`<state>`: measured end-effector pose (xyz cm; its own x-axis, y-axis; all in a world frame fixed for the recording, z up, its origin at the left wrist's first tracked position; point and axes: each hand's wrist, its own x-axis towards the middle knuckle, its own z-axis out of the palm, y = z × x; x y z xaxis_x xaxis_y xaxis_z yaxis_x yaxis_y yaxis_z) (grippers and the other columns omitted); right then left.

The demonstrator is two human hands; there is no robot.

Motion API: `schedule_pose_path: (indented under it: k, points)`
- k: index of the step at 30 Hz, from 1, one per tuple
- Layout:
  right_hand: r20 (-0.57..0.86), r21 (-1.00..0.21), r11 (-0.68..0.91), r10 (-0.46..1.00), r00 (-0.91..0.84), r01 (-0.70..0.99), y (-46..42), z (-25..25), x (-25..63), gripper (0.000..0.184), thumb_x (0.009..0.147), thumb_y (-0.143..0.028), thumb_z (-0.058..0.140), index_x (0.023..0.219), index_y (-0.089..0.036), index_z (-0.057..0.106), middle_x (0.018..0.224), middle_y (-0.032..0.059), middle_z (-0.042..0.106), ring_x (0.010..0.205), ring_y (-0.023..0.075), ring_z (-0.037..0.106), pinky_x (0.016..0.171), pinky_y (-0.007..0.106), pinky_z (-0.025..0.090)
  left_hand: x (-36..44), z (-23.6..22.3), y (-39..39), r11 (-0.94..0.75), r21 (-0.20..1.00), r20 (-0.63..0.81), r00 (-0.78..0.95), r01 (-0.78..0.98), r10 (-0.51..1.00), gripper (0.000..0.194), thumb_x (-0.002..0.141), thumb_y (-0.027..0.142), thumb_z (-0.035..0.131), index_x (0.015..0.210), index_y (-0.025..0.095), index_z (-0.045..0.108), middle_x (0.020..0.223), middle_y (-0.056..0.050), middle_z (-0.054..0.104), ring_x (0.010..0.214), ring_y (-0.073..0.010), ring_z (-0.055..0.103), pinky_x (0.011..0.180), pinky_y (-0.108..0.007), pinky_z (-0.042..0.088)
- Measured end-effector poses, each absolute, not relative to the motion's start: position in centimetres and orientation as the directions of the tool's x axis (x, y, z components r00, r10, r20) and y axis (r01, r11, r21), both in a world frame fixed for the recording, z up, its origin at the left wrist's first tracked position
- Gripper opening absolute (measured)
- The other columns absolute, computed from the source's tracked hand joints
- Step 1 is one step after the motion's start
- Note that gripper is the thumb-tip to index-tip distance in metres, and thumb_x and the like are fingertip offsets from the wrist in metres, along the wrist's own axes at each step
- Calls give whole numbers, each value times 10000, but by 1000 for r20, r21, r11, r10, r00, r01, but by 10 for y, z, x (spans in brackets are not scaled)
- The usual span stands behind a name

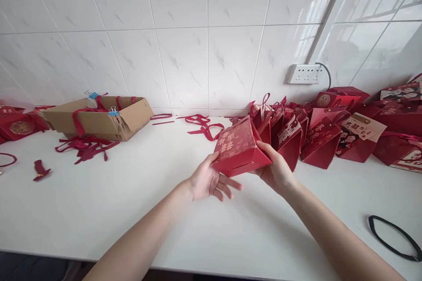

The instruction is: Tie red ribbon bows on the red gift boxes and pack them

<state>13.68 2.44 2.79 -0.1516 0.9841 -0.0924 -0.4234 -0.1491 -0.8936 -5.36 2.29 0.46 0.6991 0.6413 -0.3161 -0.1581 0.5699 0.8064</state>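
Note:
A red gift box (242,149) with gold lettering is held tilted above the white table, its bottom edge toward me. My right hand (275,169) grips its right side, with the thumb on the near edge and the other fingers partly hidden beneath. At the lower left corner of the box is my left hand (214,180). Its thumb touches the cardboard while the fingers spread apart under the box, not wrapped round it. Just beyond stand several similar red gift boxes (319,145), with ribbon handles on top.
On the left, a brown cardboard box (99,122) has blue binder clips (114,112) and red ribbons over its edge. Loose ribbons (87,147) lie before it. More red boxes (20,125) are at far left. A black loop (394,237) lies front right; a power strip (305,74) is on the tiled wall.

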Motion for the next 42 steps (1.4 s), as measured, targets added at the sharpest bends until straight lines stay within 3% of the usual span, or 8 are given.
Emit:
schedule_pose_path:
  k: [9, 18, 23, 28, 32, 35, 38, 42]
  points:
    - [-130, -881, -244, 948, -289, -406, 25, 30, 143, 233, 842, -340, 511, 907, -183, 671, 796, 50, 672, 726, 171, 645, 571, 284, 619, -56, 4, 21, 558, 826, -342, 714, -83, 612, 888, 743, 835, 155, 784, 93, 641, 608, -115, 663, 432, -185, 585, 448, -263, 409]
    - [11, -925, -108, 952, -307, -365, 21, 30, 141, 332, 796, -392, 617, 1087, -233, 597, 899, 42, 696, 747, 196, 658, 587, 333, 606, -52, 2, 24, 528, 816, -297, 613, -234, 732, 789, 717, 821, 313, 906, 117, 615, 660, -53, 603, 449, -156, 565, 398, -247, 409]
    - [57, -920, -21, 980, -188, -391, 25, 23, 140, 314, 850, -484, 546, 1063, -266, 618, 1052, 18, 681, 938, 208, 646, 750, 335, 574, -42, 0, 20, 102, 958, -12, 317, -268, 948, 614, 675, 700, 601, 1002, 186, 521, 797, -11, 572, 495, -111, 538, 384, -216, 413]
    - [154, -929, 95, 978, -139, -357, 28, 13, 137, 427, 732, -532, 703, 1042, -253, 610, 1096, 31, 678, 1011, 228, 628, 874, 337, 517, -42, -9, 10, -295, 954, 301, 187, -59, 935, 520, 695, 556, 675, 1028, 216, 465, 853, -7, 563, 512, -98, 504, 434, -237, 424]
    - [118, -899, -60, 921, -371, -434, 30, 3, 139, 510, 691, -640, 671, 963, -210, 625, 937, 61, 705, 910, 250, 660, 811, 374, 540, -48, -23, 11, -653, 751, 608, 284, 96, 742, 670, 635, 507, 726, 1180, 227, 455, 829, -24, 604, 573, -137, 534, 506, -256, 436]
    - [66, -894, -251, 745, -664, -371, 34, -12, 144, 572, 639, -624, 723, 994, -189, 615, 900, 63, 698, 832, 226, 668, 790, 373, 542, -45, -30, 13, -923, 372, 846, 375, 95, 380, 763, 666, 484, 688, 1322, 236, 387, 785, -13, 582, 537, -140, 534, 468, -252, 424]
    - [56, -909, -297, 607, -793, -292, 38, -20, 148, 622, 612, -510, 798, 1103, -195, 585, 941, 56, 686, 822, 193, 663, 778, 336, 540, -39, -29, 14, -993, 95, 907, 405, 64, 113, 804, 725, 513, 609, 1396, 199, 298, 766, -29, 561, 570, -171, 573, 443, -261, 441]
    - [146, -935, -183, 579, -802, -303, 36, -9, 152, 704, 574, -470, 833, 1176, -215, 572, 1043, 59, 665, 917, 197, 651, 796, 306, 534, -39, -21, 11, -984, 27, 887, 449, 175, 104, 761, 757, 521, 575, 1382, 177, 310, 830, -73, 600, 587, -176, 595, 374, -237, 402]
